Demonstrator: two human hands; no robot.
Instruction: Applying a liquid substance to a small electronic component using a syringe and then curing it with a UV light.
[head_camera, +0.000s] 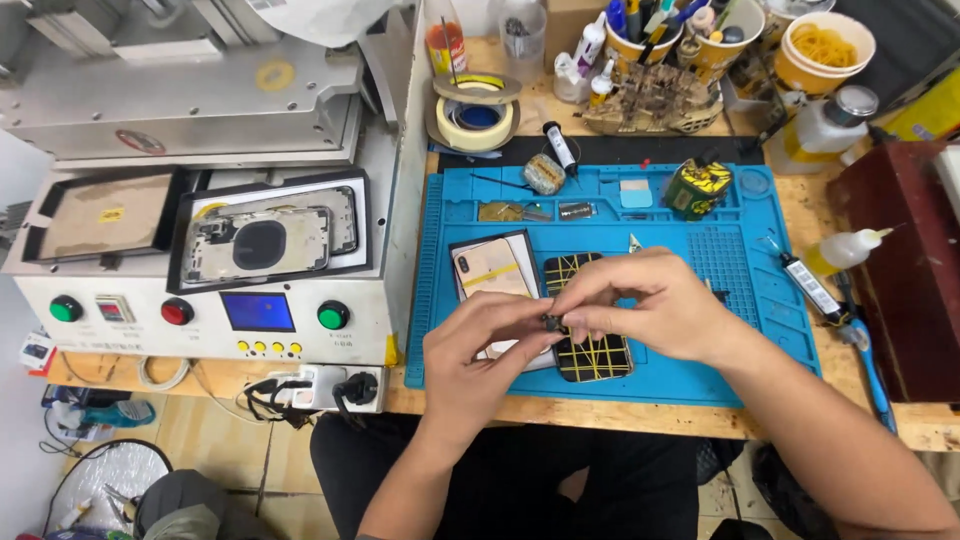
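— Left hand (478, 350)?
— Curled in from the near left, thumb and forefinger drawn together on a small dark part (551, 322), pinched at its left end. Other fingers folded loosely underneath.

— And the right hand (655, 305)?
— Arched over from the right, fingertips (578, 322) closed on the same small dark part from its right side. Thumb tucked below, exact contact hidden. No gap to speak of between the two hands' tips.

— Location of that part?
— Held in the air between both hands, just above the blue work mat (700, 370), over the near middle of it. Too small to tell more of its shape.

— Underneath the hands?
— A phone back with yellow crossed tape (590, 358), lying flat on the mat, partly covered by the right hand. Just left of it, a pale gold phone (490, 268) in a black tray, partly covered by the left hand.

— Farther off?
— On the far left, a grey machine (200, 300) with red and green buttons and an opened phone housing (262, 243) on top. Far side of the mat: tape rolls (475, 110), well apart from the hands.
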